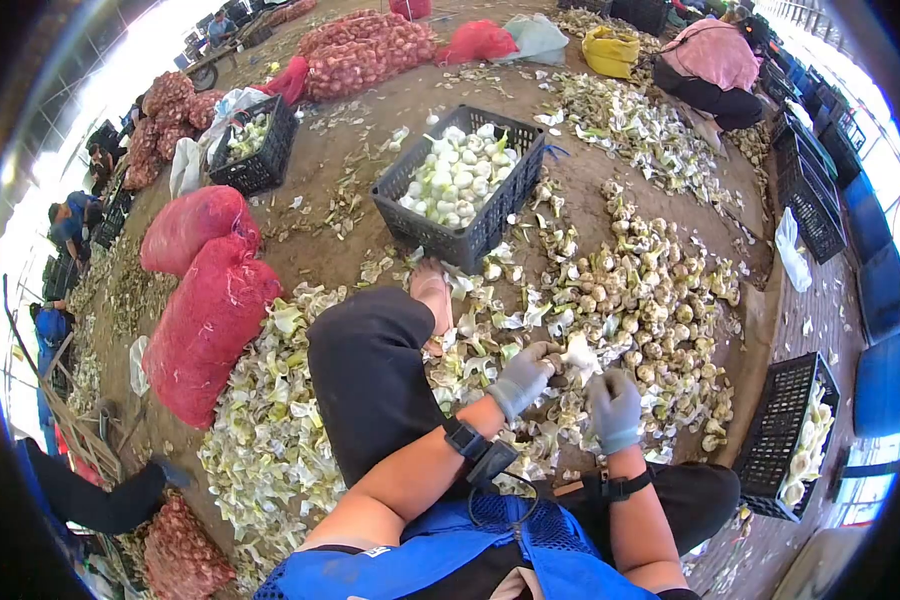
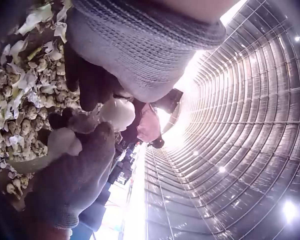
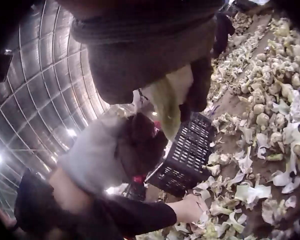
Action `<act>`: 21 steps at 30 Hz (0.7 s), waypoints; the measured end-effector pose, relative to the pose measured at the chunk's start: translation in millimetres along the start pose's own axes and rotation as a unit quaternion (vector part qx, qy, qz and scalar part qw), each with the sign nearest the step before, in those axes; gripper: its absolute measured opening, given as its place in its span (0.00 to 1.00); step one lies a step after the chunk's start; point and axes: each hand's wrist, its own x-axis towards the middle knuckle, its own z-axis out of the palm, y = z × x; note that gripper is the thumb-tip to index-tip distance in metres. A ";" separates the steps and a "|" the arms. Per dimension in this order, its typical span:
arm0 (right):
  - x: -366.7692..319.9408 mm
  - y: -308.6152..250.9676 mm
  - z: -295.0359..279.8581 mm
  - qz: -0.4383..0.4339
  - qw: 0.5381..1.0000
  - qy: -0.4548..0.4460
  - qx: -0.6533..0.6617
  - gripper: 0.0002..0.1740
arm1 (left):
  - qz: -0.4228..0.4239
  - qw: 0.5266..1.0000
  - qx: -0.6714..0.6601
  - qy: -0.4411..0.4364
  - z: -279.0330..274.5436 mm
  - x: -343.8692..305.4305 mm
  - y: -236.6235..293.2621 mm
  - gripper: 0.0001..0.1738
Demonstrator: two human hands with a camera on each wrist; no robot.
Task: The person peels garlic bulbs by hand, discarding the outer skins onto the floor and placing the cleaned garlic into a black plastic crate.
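Observation:
My gloved left hand [image 1: 523, 380] and gloved right hand [image 1: 614, 405] are close together over the heap of garlic [image 1: 660, 300]. Between them is a peeled white garlic bulb [image 1: 578, 352], pinched by the left hand's fingers. In the left wrist view this bulb [image 2: 117, 113] shows at the fingertips of both hands. A second pale garlic bulb [image 2: 62, 144] with a long stalk [image 2: 32, 164] lies in the right hand's grip. Its greenish stalk [image 3: 166, 107] hangs below the right palm in the right wrist view; the palm hides part of it.
Ahead stands a black crate [image 1: 460, 245] of peeled bulbs. Another crate [image 1: 782, 430] with garlic is at the right. Garlic peelings [image 1: 270, 450] cover the ground around the legs. Red mesh sacks [image 1: 215, 330] lie at the left. A person in pink [image 1: 715, 60] sits farther back.

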 end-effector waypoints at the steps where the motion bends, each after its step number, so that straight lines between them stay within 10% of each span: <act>1: 3.0 4.6 -1.6 0.062 0.993 0.032 0.099 0.09 | -0.003 1.000 -0.005 -0.002 -4.3 4.0 -3.1 0.11; 6: 13.6 8.7 -4.7 0.128 0.929 0.128 0.323 0.15 | -0.120 0.957 -0.215 -0.154 15.2 -16.4 12.0 0.13; 10: 9.7 38.9 3.9 0.171 0.917 0.089 0.350 0.14 | -0.105 0.976 -0.103 -0.163 32.4 -25.3 -1.8 0.15; 11: 7.7 39.2 4.9 -0.076 0.993 0.067 -0.068 0.14 | -0.112 0.976 -0.108 -0.152 33.7 -24.9 -4.6 0.15; 12: 7.8 38.9 6.1 -0.079 0.992 0.069 -0.067 0.14 | -0.119 0.976 -0.114 -0.140 34.1 -23.5 -6.8 0.15; 13: 5.1 37.2 8.5 0.061 0.968 0.068 0.233 0.15 | -0.118 0.977 -0.113 -0.141 32.1 -21.1 -8.2 0.15; 14: 4.2 27.0 9.3 0.194 0.838 0.059 0.507 0.15 | -0.128 0.976 -0.132 -0.113 30.5 -20.5 -6.5 0.15; 16: 6.4 40.7 8.6 0.200 0.829 0.059 0.519 0.16 | -0.137 0.976 -0.149 -0.086 26.5 -19.0 -2.7 0.14; 19: 7.7 70.4 -1.1 0.276 0.913 -0.074 0.292 0.19 | -0.079 0.941 -0.310 -0.109 21.0 -18.9 12.2 0.12; 21: 0.4 78.2 3.2 0.175 0.971 -0.141 0.078 0.18 | 0.013 0.951 -0.305 -0.058 19.2 -18.3 32.9 0.13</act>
